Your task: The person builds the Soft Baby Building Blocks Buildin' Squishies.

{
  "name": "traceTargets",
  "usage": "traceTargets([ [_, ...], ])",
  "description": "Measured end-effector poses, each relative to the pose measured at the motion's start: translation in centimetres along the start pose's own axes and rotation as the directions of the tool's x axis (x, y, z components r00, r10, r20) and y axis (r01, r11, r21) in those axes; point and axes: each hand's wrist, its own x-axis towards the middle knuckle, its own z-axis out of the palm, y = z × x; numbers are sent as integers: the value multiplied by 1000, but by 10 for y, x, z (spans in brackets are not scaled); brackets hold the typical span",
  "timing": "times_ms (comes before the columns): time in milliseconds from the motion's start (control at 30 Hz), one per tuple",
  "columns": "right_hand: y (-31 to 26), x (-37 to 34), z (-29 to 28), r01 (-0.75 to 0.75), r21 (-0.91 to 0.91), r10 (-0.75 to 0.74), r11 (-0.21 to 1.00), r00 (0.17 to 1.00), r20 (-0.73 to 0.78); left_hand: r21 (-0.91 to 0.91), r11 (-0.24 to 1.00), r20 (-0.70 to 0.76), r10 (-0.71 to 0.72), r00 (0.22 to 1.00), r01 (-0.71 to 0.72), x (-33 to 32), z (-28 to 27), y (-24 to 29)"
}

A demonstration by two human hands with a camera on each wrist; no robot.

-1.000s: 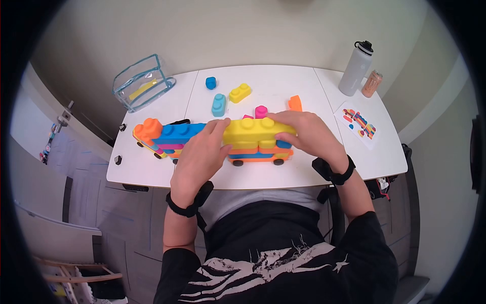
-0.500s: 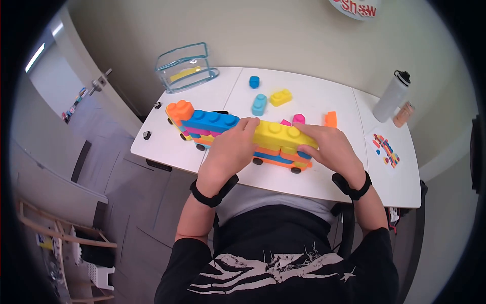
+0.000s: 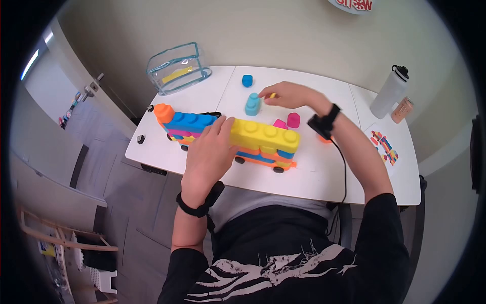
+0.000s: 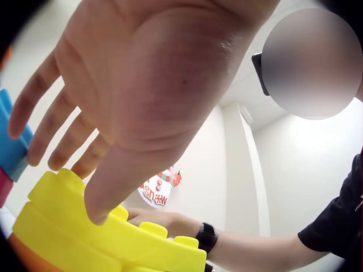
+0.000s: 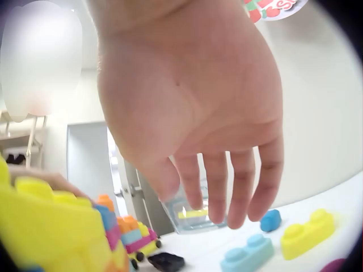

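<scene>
A train of toy building blocks on wheels stands on the white table. A long yellow block (image 3: 266, 134) tops its right car, and a long blue block (image 3: 192, 121) tops the car to the left. My left hand (image 3: 207, 154) rests at the yellow block's left end; its thumb (image 4: 102, 204) lies along the near side and the fingers are fairly straight. Farther back, my right hand (image 3: 291, 95) hovers with loose fingers and nothing in them. Near its fingertips are a light-blue block (image 3: 252, 105) and a smaller yellow block (image 5: 309, 235), mostly hidden in the head view.
Pink blocks (image 3: 293, 120), a small blue block (image 3: 247, 80) and an orange block (image 3: 325, 139) lie loose. A clear case (image 3: 179, 68) stands back left; a bottle (image 3: 390, 93), a can (image 3: 403, 109) and a picture sheet (image 3: 385, 147) are at right. A cable (image 3: 345, 177) hangs from the right wrist.
My right hand has let go of the yellow block's right end and moved back and left over the loose blocks. My left hand stays on the yellow block. The head view has turned.
</scene>
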Motion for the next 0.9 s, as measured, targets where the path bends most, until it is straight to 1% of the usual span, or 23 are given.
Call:
traceTargets([
  [33,6,13,11,-7,-5,7,1000,1000,-5,-4,1000,-4,8,1000,-8,0,-2,1],
  [100,19,37,40,13,-167,-12,986,1000,4,-6,999,43,-37,998,37,-4,-8,3],
  [133,27,49,55,8,-163,-8,987,1000,5,-8,999,48,-34,998,34,-6,-13,3],
  [200,40,63,79,87,-204,-99,975,994,-47,-37,997,89,-57,994,60,-10,-19,4],
  [333,28,69,86,40,-241,-54,970,997,-51,-31,997,87,-71,994,74,-14,-22,-3],
  [400,20,70,82,-18,-195,-4,981,994,-110,-40,999,66,-17,998,19,-16,-23,-5],
  [467,44,85,98,60,-247,-106,967,978,-178,-67,997,74,-23,997,28,-17,-22,-4],
  [533,48,91,102,0,-295,-40,955,991,-128,-73,997,74,3,997,2,-16,-22,-1],
  [567,50,85,101,-28,-299,-13,954,991,-136,-77,997,109,-20,994,28,-14,-24,3],
  [600,47,82,102,-48,-232,2,972,981,-192,-66,996,143,-53,988,63,-13,-26,5],
  [633,45,88,103,-49,-159,8,986,968,-249,-57,997,143,-47,989,56,-14,-27,4],
  [667,44,92,101,-50,-155,8,987,965,-260,-45,998,128,-27,991,33,-14,-26,3],
  [733,50,88,96,-85,-95,62,992,972,-227,-42,999,117,14,993,-9,-13,-23,5],
  [767,53,85,94,-99,-91,75,991,969,-234,-19,1000,102,15,995,-13,-13,-22,4],
  [800,57,82,93,-92,-74,73,993,973,-220,3,1000,89,15,996,-16,-13,-21,2],
  [867,60,72,85,-96,-53,83,994,974,-211,-13,1000,97,17,995,-15,-11,-20,2],
  [900,63,66,77,-60,-2,58,998,973,-224,-29,1000,101,5,995,-2,-10,-19,2],
])
